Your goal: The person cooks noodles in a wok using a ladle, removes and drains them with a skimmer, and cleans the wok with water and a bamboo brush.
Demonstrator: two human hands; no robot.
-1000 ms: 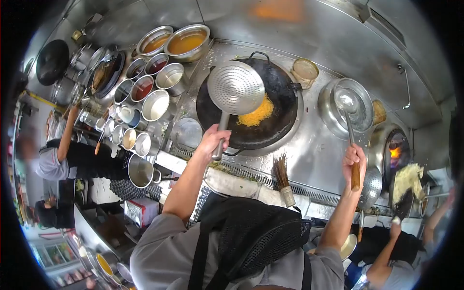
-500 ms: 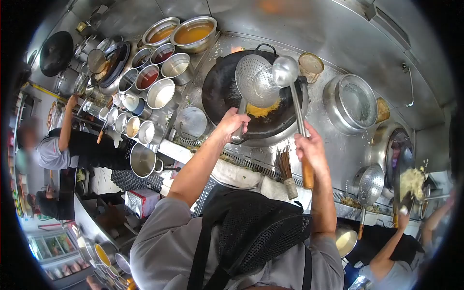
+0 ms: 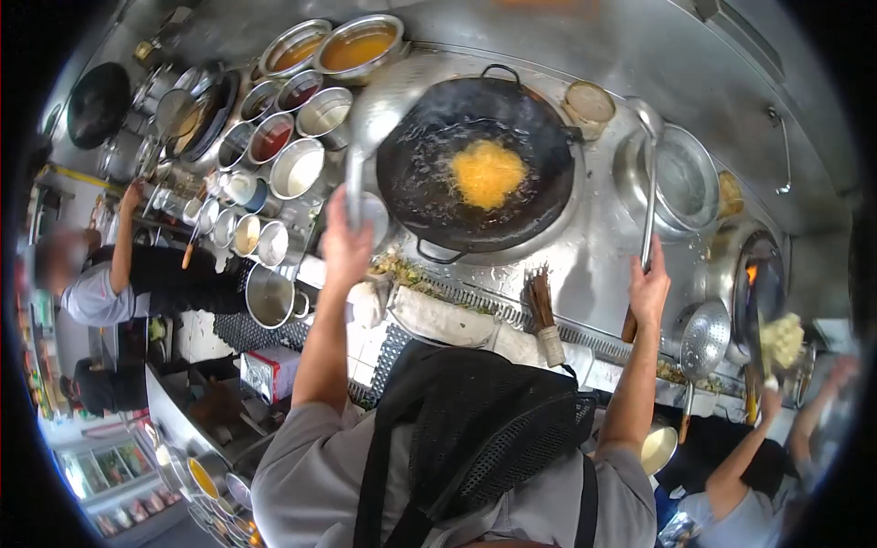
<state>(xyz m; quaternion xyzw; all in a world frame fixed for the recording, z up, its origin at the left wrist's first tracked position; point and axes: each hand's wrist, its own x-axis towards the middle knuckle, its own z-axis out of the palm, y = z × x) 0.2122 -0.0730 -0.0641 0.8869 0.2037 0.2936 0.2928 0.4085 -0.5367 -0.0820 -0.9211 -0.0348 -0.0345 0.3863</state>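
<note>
My left hand [image 3: 345, 245] is closed round the handle of a perforated skimmer [image 3: 380, 114], smeared by motion, at the left rim of the wok. My right hand [image 3: 649, 285] grips a ladle [image 3: 650, 196] with a wooden handle end; its bowl is raised beside the metal pot [image 3: 630, 173] on the right. Between my hands sits a black two-handled wok [image 3: 416, 196]. In its middle, a golden-yellow mass of food [image 3: 489, 173] floats in bubbling dark liquid.
Metal containers of sauces [image 3: 271, 137] and two bowls of orange liquid [image 3: 358, 46] stand at left. A bristle brush [image 3: 544, 320] and white cloth [image 3: 438, 320] lie at the front edge. People work at left [image 3: 100, 283] and right [image 3: 731, 493], the latter near another wok [image 3: 763, 283].
My hands have moved apart. The skimmer has swung left off the wok and the ladle right, towards the pot. The yellow food now shows fully, spread wider amid bubbles.
</note>
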